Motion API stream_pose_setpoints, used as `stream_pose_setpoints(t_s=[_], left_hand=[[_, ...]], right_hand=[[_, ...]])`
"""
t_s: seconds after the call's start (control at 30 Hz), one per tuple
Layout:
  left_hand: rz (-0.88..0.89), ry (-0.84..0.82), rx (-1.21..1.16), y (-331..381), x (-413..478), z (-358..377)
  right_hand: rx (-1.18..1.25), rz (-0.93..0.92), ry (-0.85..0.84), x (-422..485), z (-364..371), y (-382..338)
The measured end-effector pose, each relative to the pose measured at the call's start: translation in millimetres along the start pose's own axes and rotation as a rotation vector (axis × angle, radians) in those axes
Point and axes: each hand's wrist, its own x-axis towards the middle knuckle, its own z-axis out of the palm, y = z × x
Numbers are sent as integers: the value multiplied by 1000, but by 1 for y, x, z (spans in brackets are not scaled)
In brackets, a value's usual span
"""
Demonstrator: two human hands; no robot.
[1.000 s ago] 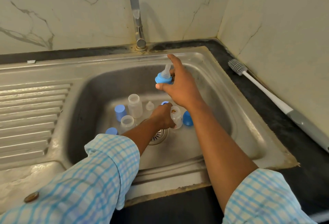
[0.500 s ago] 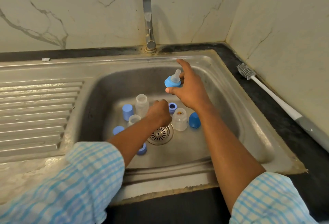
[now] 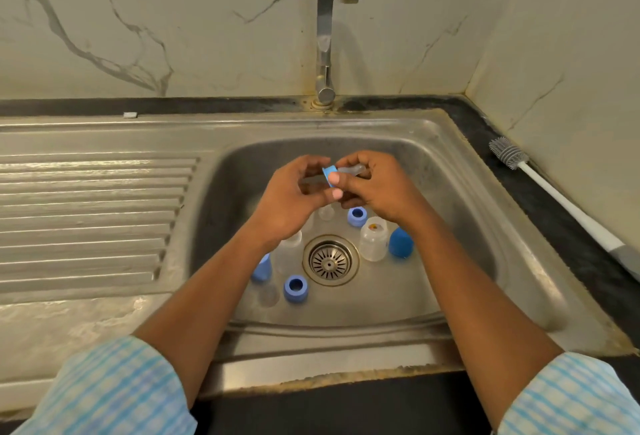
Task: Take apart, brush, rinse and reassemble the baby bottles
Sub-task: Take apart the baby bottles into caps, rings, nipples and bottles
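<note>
The blue ring (image 3: 328, 171) and its clear nipple (image 3: 353, 169) are held as one piece between the two hands, above the sink (image 3: 440, 171). The long axis of the piece lies sideways: the ring end faces the left hand (image 3: 294, 199), and the nipple tip points into the right hand (image 3: 381, 189). The left hand pinches the ring with curled fingers. The right hand is curled around the nipple. Separation probably calls for a pull along this axis, each hand toward its own side. A clear bottle (image 3: 373, 239) stands below the right hand.
</note>
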Motion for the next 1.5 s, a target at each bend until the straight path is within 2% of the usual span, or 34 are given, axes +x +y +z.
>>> stream_pose_setpoints(t_s=[0.1,0.23,0.43,0.8,1.17,1.5], left_hand=[[-65,27,-143,-4,4,-7],[-108,74,-232,-9,7,-22],[-150,-29,-356,-8,5,-20],[-166,-60,-496,-1,0,-18],[-126,-29,-531,-1,-3,-15],[-73,-35,-382,-3,-3,-15]], right_hand=[[73,21,-20,3,-2,0],[43,-46,49,6,-7,4],[29,-91,70,1,2,-1],[-64,-132,126,-3,0,-10],[-9,-117,99,-7,1,-20],[-247,-103,22,-9,-2,-21]])
